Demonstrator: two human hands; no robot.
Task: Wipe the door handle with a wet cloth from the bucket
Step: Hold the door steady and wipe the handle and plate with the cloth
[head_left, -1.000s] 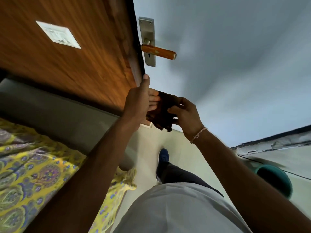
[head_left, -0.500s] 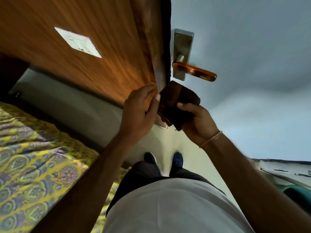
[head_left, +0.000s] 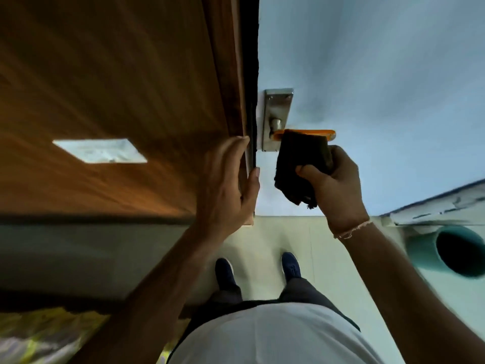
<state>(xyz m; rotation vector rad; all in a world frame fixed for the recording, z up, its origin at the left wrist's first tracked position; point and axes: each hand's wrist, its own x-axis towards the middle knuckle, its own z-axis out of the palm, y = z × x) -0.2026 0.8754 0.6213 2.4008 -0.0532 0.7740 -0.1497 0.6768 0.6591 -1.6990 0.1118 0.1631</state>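
Half a second back: dark folded cloth (head_left: 301, 164) held between both hands, below the orange lever door handle (head_left: 305, 132) and clear of it. Now carried in the right hand (head_left: 338, 190) alone, upper edge raised against the lever and covering its near part, only the far rounded end of the orange bar left showing to the right. Contact looks made, though whether pressed on or merely laid against cannot be told from this blur. By that reading, wetting and carrying done, wiping proper just starting; no stroke along the lever evident yet. Right hand clenched round the cloth's lower half, thumb across the front, fingers hidden behind, wrist bent up, forearm reaching from the lower right with a thin string bracelet (head_left: 351, 231) at the wrist. Left hand (head_left: 225, 185) released from the cloth and shifted to the dark wooden door edge (head_left: 241, 74), fingers extended upward along it, thumb hooked on the near side, gripping lightly and apparently steadying the door. Brushed steel backplate (head_left: 277, 119) just left of the cloth, bare. Teal plastic bucket (head_left: 446, 249) on the pale floor (head_left: 267, 237) at lower right, well apart from both hands. Blue shoes (head_left: 290, 265) planted below, facing the door.
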